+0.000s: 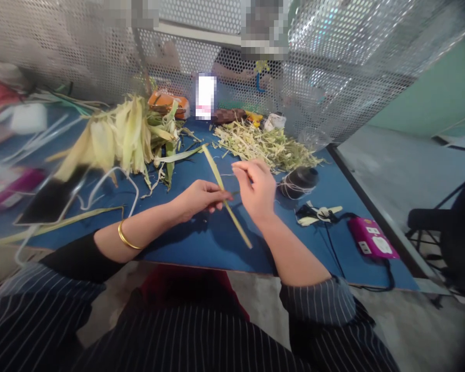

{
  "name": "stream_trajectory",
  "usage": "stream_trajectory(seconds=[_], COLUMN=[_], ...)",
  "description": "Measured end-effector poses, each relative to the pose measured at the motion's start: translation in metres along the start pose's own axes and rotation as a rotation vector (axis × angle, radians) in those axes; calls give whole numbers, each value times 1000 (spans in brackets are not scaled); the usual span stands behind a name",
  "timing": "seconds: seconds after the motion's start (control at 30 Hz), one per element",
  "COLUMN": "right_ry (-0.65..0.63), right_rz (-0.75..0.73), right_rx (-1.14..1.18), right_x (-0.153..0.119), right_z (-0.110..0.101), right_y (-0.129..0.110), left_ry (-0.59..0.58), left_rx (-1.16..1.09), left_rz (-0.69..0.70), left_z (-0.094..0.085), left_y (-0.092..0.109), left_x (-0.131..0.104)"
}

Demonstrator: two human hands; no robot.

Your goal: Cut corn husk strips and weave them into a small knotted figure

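In the head view my left hand (pixel 209 197) is closed, pinching a long, narrow strip of folded corn husk (pixel 238 223) near its middle. The strip slants over the blue table, its upper end pointing away from me. Just to the right, my right hand (pixel 256 186) has thumb and forefinger pressed together on a thin pale thread (pixel 227 174), which runs toward the strip. Beyond that hand lies a dark spool (pixel 300 182) with light thread wound loosely round it. How the thread meets the husk strip is too fine to make out.
A heap of dried corn husks (pixel 120 134) lies at the left, beside a dark phone-like slab (pixel 52 199) and white cable. Shredded husk (pixel 263 142) is piled at the back. A purple power strip (pixel 373 237) sits right. A perforated metal screen (pixel 313 67) stands behind.
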State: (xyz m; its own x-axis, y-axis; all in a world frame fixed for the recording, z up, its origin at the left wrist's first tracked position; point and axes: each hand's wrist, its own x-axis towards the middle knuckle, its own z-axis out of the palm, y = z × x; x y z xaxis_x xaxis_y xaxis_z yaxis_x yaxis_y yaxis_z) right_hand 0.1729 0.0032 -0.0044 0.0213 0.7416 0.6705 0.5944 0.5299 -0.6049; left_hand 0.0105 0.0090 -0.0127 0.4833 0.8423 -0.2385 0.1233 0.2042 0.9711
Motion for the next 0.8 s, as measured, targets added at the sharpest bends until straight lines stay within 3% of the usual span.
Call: stream_trajectory(seconds=[0.07, 0.13, 0.27, 0.37, 0.47, 0.6, 0.67, 0.8], right_ry=[124, 116, -352, -519, -461, -300, -289, -323], right_rz=[-44, 106, 639, 779, 784, 695, 621, 318], right_rx=[-131, -129, 297, 617, 701, 622, 512, 110], right_x=[4, 7, 9, 5, 0, -2, -1, 6], right_z=[-10, -14, -6, 4, 11, 18, 17, 1], right_y=[4, 11, 27, 30, 27, 24, 24, 20], left_ry=[53, 68, 34, 25, 20, 8, 25, 102], left_rx=[-120, -216, -280, -206, -148, -164, -197, -298], left_rz=[15, 30, 14, -12, -54, -77, -64, -67], left_z=[-4, -8, -11, -8, -5, -5, -5, -9], left_y=[0, 0, -1, -2, -1, 0, 0, -1], left_x=[3, 5, 5, 2, 0, 0, 1, 3])
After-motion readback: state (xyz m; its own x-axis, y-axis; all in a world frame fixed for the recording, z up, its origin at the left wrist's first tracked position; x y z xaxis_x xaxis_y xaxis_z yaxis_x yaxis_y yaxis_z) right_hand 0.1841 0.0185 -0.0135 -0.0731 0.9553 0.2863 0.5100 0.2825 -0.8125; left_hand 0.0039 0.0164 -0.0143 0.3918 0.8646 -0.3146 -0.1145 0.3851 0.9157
